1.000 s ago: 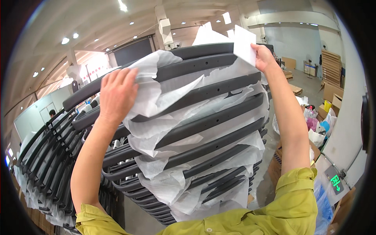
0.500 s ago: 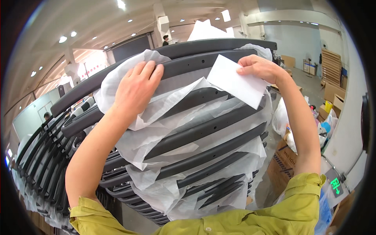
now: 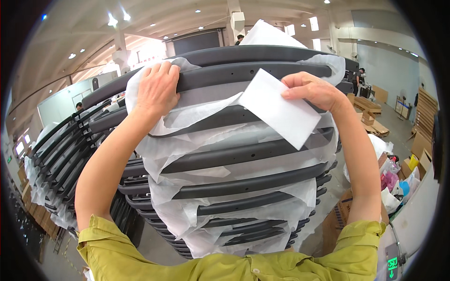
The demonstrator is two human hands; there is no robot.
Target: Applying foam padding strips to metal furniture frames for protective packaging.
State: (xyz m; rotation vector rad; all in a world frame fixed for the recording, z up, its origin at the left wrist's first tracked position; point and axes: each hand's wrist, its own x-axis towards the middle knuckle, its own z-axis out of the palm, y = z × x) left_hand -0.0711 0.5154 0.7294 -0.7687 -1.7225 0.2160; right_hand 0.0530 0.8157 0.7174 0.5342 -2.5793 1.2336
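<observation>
Right hand (image 3: 313, 91): thumb and fingers clamped on a small white sheet (image 3: 280, 111), gripping midway along its far right long edge. Sheet extends left and near from the fingertips. Its long axis runs from far left to near right, oblique to the dark bar (image 3: 211, 77), which runs roughly left to right. Sheet overlaps the right part of the bar stack in view; contact between sheet and bars cannot be told.

Left hand (image 3: 157, 91): fingers close together, bent over the left part of the same bar with thin white paper (image 3: 152, 154) about them. Cannot tell whether they pinch the paper or only press on it. Right hand is clearly the nearer to the sheet; left hand well apart from it.

Surroundings: second stack of dark frames (image 3: 61, 154) to the left; cardboard box (image 3: 344, 210) near right.
</observation>
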